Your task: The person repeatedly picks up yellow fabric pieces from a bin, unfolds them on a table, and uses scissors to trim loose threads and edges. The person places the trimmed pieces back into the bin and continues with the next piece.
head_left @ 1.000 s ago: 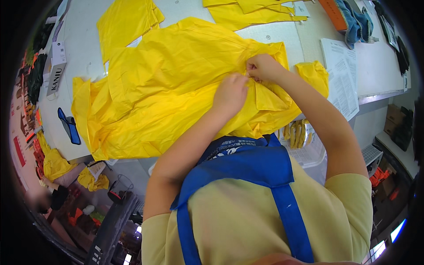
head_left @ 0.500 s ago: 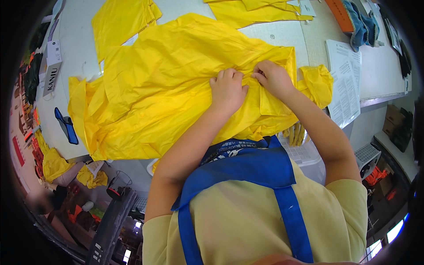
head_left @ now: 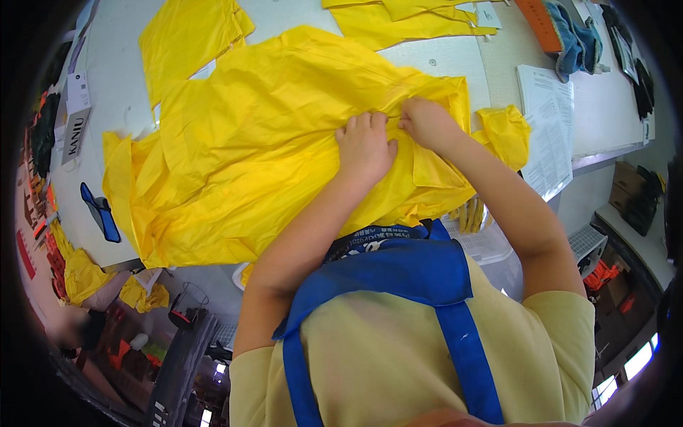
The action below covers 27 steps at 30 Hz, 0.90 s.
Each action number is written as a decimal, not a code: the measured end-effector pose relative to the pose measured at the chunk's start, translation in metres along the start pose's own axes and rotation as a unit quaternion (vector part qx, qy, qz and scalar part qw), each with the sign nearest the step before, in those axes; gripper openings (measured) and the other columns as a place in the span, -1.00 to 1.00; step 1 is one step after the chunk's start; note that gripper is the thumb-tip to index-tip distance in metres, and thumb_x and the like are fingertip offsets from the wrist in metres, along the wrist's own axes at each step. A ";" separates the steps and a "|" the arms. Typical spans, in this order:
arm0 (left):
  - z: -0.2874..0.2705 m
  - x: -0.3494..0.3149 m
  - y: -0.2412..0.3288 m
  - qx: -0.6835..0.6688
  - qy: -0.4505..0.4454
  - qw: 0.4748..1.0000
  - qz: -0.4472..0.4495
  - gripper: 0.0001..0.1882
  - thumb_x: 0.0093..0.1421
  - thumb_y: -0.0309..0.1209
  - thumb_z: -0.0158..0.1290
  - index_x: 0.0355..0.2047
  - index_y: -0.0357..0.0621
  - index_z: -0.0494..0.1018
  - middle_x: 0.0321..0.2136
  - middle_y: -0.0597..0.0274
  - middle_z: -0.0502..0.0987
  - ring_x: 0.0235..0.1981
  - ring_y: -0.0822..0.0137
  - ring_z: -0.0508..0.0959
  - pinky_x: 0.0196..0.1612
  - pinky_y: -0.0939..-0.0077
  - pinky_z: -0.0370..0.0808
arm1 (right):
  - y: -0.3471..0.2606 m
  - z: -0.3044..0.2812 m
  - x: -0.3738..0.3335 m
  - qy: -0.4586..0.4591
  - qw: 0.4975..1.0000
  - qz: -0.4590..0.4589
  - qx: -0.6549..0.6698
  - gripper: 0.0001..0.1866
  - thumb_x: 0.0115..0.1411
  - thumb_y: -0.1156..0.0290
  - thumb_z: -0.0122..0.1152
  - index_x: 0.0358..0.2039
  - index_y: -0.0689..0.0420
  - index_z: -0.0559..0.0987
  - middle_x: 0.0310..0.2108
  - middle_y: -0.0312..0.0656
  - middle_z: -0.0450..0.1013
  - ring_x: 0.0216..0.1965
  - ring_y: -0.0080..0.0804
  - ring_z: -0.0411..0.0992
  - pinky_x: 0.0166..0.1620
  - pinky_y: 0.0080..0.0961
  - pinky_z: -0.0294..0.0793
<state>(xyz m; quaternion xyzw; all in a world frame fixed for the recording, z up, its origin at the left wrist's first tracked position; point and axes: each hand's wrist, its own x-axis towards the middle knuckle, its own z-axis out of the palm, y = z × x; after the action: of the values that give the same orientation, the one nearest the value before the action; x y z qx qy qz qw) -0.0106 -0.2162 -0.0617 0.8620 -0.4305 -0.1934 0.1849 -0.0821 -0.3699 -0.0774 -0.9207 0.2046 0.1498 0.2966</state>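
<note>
A large yellow garment [head_left: 249, 135], smooth and creased like a raincoat, lies spread over the table before me. My left hand [head_left: 366, 147] rests on its middle, fingers bent and gripping a fold, the thumb pointing right. Just right of it, my right hand [head_left: 429, 124] is closed in a pinch on the same seam line; the fingertips are partly hidden. What lies between them, beyond the cloth, is too small to tell. A bunched yellow sleeve end [head_left: 506, 135] sticks out at the garment's right.
Folded yellow pieces [head_left: 188, 43] and flat yellow garments [head_left: 398, 25] lie at the far side. Printed sheets [head_left: 546, 121], an orange box [head_left: 537, 25] and blue cloth [head_left: 575, 43] are on the right. At left are a white box [head_left: 76, 114] and a blue-black item [head_left: 99, 212].
My right hand has closed its fingers more tightly on the cloth, staying beside the left. The left hand keeps its place on the garment. The whole view has shifted slightly.
</note>
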 end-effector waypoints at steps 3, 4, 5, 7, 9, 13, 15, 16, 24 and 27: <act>0.000 0.003 0.001 0.004 -0.007 1.000 -0.013 -0.64 -0.01 -0.25 0.15 -0.19 -0.05 0.42 -0.22 0.21 0.45 -0.12 0.14 0.40 -0.09 0.11 0.26 | -0.007 -0.022 0.017 -0.107 0.994 0.027 -0.021 -0.77 0.00 0.28 0.26 -0.44 0.18 0.52 -0.42 -0.06 0.49 -0.32 -0.09 0.47 -0.24 -0.26 0.44; 0.001 0.004 0.001 0.003 -0.009 1.000 -0.017 -0.66 -0.01 -0.25 0.15 -0.21 -0.05 0.43 -0.23 0.22 0.45 -0.12 0.15 0.40 -0.08 0.12 0.26 | -0.010 -0.027 0.020 -0.147 0.988 0.041 -0.032 -0.76 0.00 0.27 0.26 -0.42 0.17 0.54 -0.41 -0.05 0.50 -0.30 -0.09 0.48 -0.22 -0.25 0.45; 0.002 0.005 0.001 0.000 0.002 1.000 -0.025 -0.69 0.00 -0.25 0.15 -0.24 -0.04 0.45 -0.25 0.23 0.46 -0.14 0.15 0.40 -0.09 0.12 0.26 | -0.008 -0.026 0.021 -0.137 0.990 0.031 -0.019 -0.77 0.01 0.27 0.25 -0.42 0.18 0.54 -0.41 -0.05 0.50 -0.31 -0.10 0.48 -0.23 -0.26 0.45; 0.003 0.007 0.004 -0.008 0.024 0.999 -0.038 -0.75 0.02 -0.24 0.14 -0.31 -0.03 0.48 -0.29 0.23 0.47 -0.16 0.17 0.42 -0.10 0.12 0.25 | 0.000 -0.022 0.018 -0.116 0.993 0.011 0.006 -0.78 0.02 0.29 0.24 -0.42 0.18 0.54 -0.41 -0.05 0.50 -0.33 -0.11 0.48 -0.25 -0.28 0.46; -0.003 0.012 0.008 -0.031 -0.027 0.997 -0.062 -0.80 0.03 -0.23 0.13 -0.37 -0.02 0.49 -0.32 0.22 0.48 -0.19 0.18 0.43 -0.11 0.12 0.24 | 0.003 -0.016 0.000 -0.033 0.996 -0.012 0.084 -0.79 0.04 0.30 0.23 -0.41 0.18 0.53 -0.41 -0.06 0.50 -0.35 -0.13 0.48 -0.26 -0.30 0.46; -0.015 0.000 0.004 -0.115 0.047 0.992 0.013 -0.87 0.03 -0.31 0.15 -0.46 -0.06 0.49 -0.42 0.17 0.48 -0.29 0.20 0.47 -0.19 0.19 0.31 | -0.021 -0.028 -0.055 0.172 0.958 0.013 0.229 -0.77 0.11 0.27 0.19 -0.36 0.19 0.52 -0.43 -0.12 0.49 -0.41 -0.26 0.48 -0.30 -0.39 0.46; -0.022 -0.012 0.003 -0.204 0.087 0.972 0.078 -0.89 0.00 -0.40 0.17 -0.46 -0.10 0.48 -0.43 0.17 0.47 -0.33 0.20 0.47 -0.26 0.29 0.37 | -0.019 -0.017 -0.076 0.189 0.918 0.103 0.334 -0.73 0.13 0.26 0.20 -0.36 0.24 0.50 -0.45 -0.19 0.48 -0.40 -0.37 0.46 -0.28 -0.47 0.43; -0.026 -0.018 0.004 -0.248 0.107 0.957 0.109 -0.89 -0.01 -0.45 0.18 -0.45 -0.12 0.47 -0.44 0.18 0.47 -0.36 0.19 0.48 -0.29 0.34 0.40 | -0.018 -0.013 -0.082 0.195 0.890 0.148 0.384 -0.71 0.14 0.26 0.20 -0.35 0.27 0.49 -0.46 -0.22 0.47 -0.40 -0.42 0.45 -0.27 -0.52 0.42; -0.035 -0.039 0.007 -0.218 0.142 0.926 0.272 -0.82 -0.11 -0.55 0.20 -0.44 -0.15 0.47 -0.41 0.20 0.50 -0.44 0.18 0.50 -0.41 0.39 0.43 | -0.029 -0.008 -0.070 0.082 0.629 0.268 0.725 -0.81 0.13 0.35 0.22 -0.33 0.20 0.51 -0.38 -0.22 0.48 -0.33 -0.51 0.42 -0.14 -0.61 0.37; -0.038 -0.040 0.007 -0.212 0.147 0.925 0.279 -0.80 -0.12 -0.56 0.20 -0.43 -0.13 0.47 -0.40 0.20 0.50 -0.44 0.18 0.50 -0.42 0.39 0.44 | -0.049 -0.016 -0.075 0.090 0.581 0.290 0.755 -0.83 0.15 0.38 0.18 -0.31 0.21 0.52 -0.36 -0.20 0.49 -0.32 -0.51 0.43 -0.15 -0.59 0.38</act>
<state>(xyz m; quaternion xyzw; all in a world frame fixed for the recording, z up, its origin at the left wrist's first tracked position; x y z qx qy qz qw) -0.0189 -0.1820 -0.0184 0.6664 -0.5708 -0.0914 0.4709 -0.1223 -0.3214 -0.0113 -0.2656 0.5259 -0.0645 0.8054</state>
